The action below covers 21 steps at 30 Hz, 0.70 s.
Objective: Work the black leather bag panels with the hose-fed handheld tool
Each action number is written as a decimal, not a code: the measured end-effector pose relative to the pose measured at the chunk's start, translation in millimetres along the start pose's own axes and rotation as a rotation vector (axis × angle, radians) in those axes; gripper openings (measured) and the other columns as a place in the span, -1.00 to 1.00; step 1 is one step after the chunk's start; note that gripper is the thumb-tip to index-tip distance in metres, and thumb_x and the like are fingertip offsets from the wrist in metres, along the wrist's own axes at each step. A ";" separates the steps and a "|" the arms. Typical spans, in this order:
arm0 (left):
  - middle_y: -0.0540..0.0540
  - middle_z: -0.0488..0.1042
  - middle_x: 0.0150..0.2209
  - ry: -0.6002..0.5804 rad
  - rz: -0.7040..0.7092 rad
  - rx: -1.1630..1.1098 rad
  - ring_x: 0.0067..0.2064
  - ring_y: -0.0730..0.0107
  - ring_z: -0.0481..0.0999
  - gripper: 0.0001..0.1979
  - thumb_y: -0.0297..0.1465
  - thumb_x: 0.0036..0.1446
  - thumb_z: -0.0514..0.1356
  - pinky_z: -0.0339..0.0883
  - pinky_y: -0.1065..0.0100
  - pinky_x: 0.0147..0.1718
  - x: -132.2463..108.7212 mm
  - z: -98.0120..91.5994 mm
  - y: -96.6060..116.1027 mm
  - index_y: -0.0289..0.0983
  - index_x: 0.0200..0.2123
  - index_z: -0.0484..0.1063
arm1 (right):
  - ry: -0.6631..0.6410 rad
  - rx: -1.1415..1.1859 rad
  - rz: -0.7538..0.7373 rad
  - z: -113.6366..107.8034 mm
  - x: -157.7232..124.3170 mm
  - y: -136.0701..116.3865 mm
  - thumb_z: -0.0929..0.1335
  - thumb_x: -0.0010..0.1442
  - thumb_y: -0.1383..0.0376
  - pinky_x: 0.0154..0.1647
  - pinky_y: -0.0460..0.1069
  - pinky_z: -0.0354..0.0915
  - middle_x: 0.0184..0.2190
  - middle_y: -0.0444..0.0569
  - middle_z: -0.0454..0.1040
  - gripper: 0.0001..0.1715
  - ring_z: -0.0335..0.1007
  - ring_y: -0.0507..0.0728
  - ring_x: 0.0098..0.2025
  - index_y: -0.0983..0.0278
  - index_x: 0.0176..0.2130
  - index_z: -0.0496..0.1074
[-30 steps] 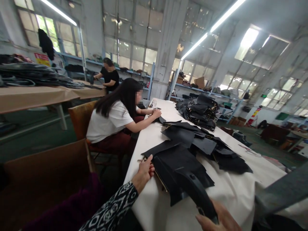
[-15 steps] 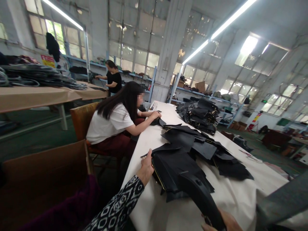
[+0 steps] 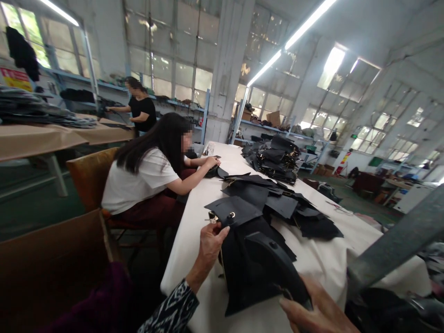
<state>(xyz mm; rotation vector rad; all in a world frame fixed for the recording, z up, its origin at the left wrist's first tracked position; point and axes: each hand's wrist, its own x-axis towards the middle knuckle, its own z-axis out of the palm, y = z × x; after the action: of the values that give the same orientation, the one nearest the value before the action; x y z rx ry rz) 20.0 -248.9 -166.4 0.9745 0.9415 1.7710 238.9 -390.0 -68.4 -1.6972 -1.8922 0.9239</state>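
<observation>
My left hand (image 3: 210, 245) pinches the edge of a black leather piece (image 3: 249, 273) between thumb and fingers, near a small gold metal fitting (image 3: 212, 217). At its upper end lies a black flap (image 3: 239, 209) with a gold ring and a dark knob. My right hand (image 3: 315, 305), low in the view, is wrapped round a curved black tool (image 3: 277, 256) with a small button on it. The tool reaches over the leather piece; whether it touches the leather I cannot tell. Behind lie loose black leather pieces (image 3: 282, 203).
A pale-covered table (image 3: 185, 240) bears a heap of black pieces with gold fittings (image 3: 274, 159). A seated person (image 3: 142, 178) works at its left side; another person (image 3: 140, 111) stands farther back. A cardboard box (image 3: 52, 259) is at lower left, a grey metal post (image 3: 398, 245) at right.
The view has swung right. The black flap with the gold ring now shows beside my left hand, which keeps its pinch. My right hand still grips the black tool over the leather.
</observation>
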 end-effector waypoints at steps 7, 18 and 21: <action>-0.04 0.43 -0.47 -0.091 -0.030 0.005 -0.42 0.41 0.39 -0.78 -0.37 -0.21 0.34 0.27 0.43 -0.38 -17.8 6.0 0.4 -0.34 -0.49 0.39 | -0.153 0.169 -0.072 6.3 17.0 -30.1 0.28 0.15 0.19 -0.65 -0.17 0.12 -0.70 -0.19 0.33 -0.76 0.21 -0.04 -0.67 0.34 -0.30 0.23; -0.08 0.50 -0.37 -0.095 -0.043 -0.022 -0.30 0.34 0.44 -0.82 -0.38 -0.14 0.30 0.27 0.40 -0.26 -24.9 -3.6 3.5 -0.34 -0.42 0.47 | 0.043 0.172 -0.139 -17.2 31.0 -45.8 0.29 0.12 0.09 -0.60 -0.12 0.22 -0.70 -0.15 0.33 -0.66 0.27 0.00 -0.65 0.33 -0.42 0.21; -0.08 0.50 -0.38 -0.125 -0.050 -0.046 -0.30 0.35 0.44 -0.81 -0.37 -0.13 0.30 0.27 0.41 -0.26 -25.7 -3.2 6.4 -0.36 -0.41 0.49 | -0.031 0.151 -0.107 -12.3 22.0 -39.4 0.29 0.13 0.11 -0.62 -0.12 0.19 -0.70 -0.13 0.35 -0.68 0.27 0.01 -0.65 0.33 -0.37 0.22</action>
<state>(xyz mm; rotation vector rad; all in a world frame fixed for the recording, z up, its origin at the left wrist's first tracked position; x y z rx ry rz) 22.9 -275.3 -167.8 1.0116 0.8352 1.6635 216.8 -367.1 -34.0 -1.4877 -1.8629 1.0277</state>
